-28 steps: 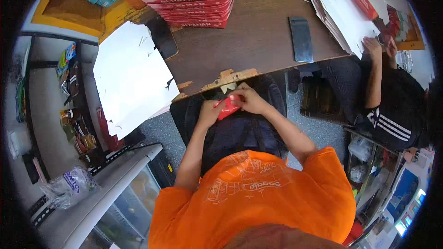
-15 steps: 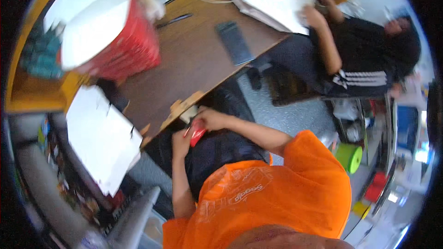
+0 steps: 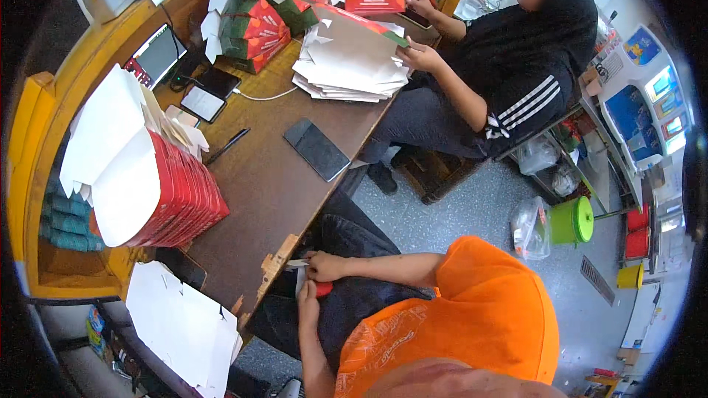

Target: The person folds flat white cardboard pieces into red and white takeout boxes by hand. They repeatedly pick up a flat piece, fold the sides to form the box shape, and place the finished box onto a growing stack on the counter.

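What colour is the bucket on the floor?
The bucket is bright green, seen in the head view.

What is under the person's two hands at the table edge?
A small red and white folded piece shows between the left hand and right hand, over dark trousers. Fingers cover the rest.

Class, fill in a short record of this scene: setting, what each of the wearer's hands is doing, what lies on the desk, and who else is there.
Setting: wooden desk with a chipped near edge, grey floor
Left hand: on a small red and white piece over the lap
Right hand: gripping the same piece at the desk edge
On desk: dark phone, pen, stack of red boxes, pile of flat white card
Co-worker: seated, in black, hands on the white card pile
Floor: green bucket
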`<state>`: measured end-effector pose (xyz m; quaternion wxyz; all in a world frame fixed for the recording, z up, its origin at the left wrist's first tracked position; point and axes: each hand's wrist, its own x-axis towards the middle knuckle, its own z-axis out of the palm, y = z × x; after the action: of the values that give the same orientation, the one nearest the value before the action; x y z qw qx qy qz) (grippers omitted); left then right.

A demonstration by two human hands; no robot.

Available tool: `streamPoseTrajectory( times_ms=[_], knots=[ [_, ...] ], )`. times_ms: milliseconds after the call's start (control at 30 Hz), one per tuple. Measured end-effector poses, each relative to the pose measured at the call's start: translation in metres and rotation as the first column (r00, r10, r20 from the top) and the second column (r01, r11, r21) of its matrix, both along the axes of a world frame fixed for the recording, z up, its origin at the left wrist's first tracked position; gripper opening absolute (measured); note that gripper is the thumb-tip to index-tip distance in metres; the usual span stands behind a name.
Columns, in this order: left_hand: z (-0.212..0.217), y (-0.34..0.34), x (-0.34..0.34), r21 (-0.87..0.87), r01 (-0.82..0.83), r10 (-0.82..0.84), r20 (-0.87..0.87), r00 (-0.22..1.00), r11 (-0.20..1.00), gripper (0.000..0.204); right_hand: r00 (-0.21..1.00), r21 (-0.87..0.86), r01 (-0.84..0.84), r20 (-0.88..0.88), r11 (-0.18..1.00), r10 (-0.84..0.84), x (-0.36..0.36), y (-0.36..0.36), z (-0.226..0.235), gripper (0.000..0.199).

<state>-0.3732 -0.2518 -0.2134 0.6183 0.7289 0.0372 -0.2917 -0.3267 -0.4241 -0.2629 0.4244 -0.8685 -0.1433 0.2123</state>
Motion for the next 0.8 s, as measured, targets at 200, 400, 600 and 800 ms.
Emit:
streamPoseTrajectory(
  times_ms=[200,400,600,800],
  knots=[
    [-0.006,0.037,0.027,0.123,-0.47,0.453,0.139,0.88,0.874,0.041,0.933,0.291,0.179,0.253,0.94,-0.256,0.015,-0.009,0.016,0.04],
    [-0.041,0.064,0.04,-0.231,-0.405,0.343,-0.265,0.901,0.885,0.05,0.929,0.428,0.344,-0.024,0.836,-0.37,0.018,-0.026,0.06,0.041],
    [-0.011,0.035,0.024,-0.449,-0.558,0.274,-0.553,0.787,0.698,0.064,0.866,0.427,0.423,0.068,0.799,-0.496,-0.001,-0.017,0.072,0.048],
    [-0.054,0.026,0.007,0.054,-0.551,0.554,-0.074,0.829,0.833,0.067,0.934,-0.02,0.297,0.213,0.955,-0.286,-0.004,-0.016,0.087,0.045]
  ],
)
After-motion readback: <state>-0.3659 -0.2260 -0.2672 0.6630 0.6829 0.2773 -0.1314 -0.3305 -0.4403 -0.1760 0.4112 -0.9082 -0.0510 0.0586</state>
